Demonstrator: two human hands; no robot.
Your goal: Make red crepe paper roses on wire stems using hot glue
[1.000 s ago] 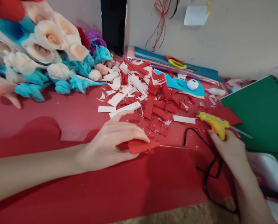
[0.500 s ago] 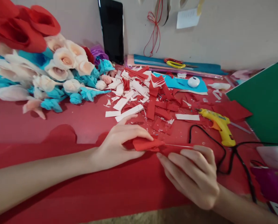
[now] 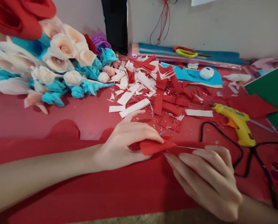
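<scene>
A red tabletop [image 3: 94,115] spreads under everything, and a darker red sheet [image 3: 83,193] covers its near part. Behind it stands a pale wall [image 3: 211,25]. At the far left lies a heap of crepe-paper flowers [image 3: 64,46] in red, peach, cream, turquoise and purple. A green board [image 3: 276,90] leans in at the right edge, partly out of view.

In the middle is a loose pile of cut paper strips [image 3: 161,102], red and white, just beyond the hands. The right hand [image 3: 206,174] is half curled, near the front edge; whether its fingers pinch anything cannot be told. The left hand [image 3: 129,140] reaches in from the left and closes thumb and fingers on a red paper piece, its index finger lifted.

A black-screened device [image 3: 115,28] stands upright against the wall, right of the flowers. The yellow glue gun [image 3: 239,124] lies right of the strips, nozzle pointing left, its black cord [image 3: 249,155] looping beside the right hand. Scissors [image 3: 187,53] with yellow and red handles rest on blue material [image 3: 225,56] along the wall. The red paper piece [image 3: 154,147] sits between the two hands, narrowing toward the right. Smaller still are a rounded white case [image 3: 206,73] on turquoise paper [image 3: 187,76] and a thin white wire [image 3: 187,147] running from the piece's tip to the right hand's fingers.
</scene>
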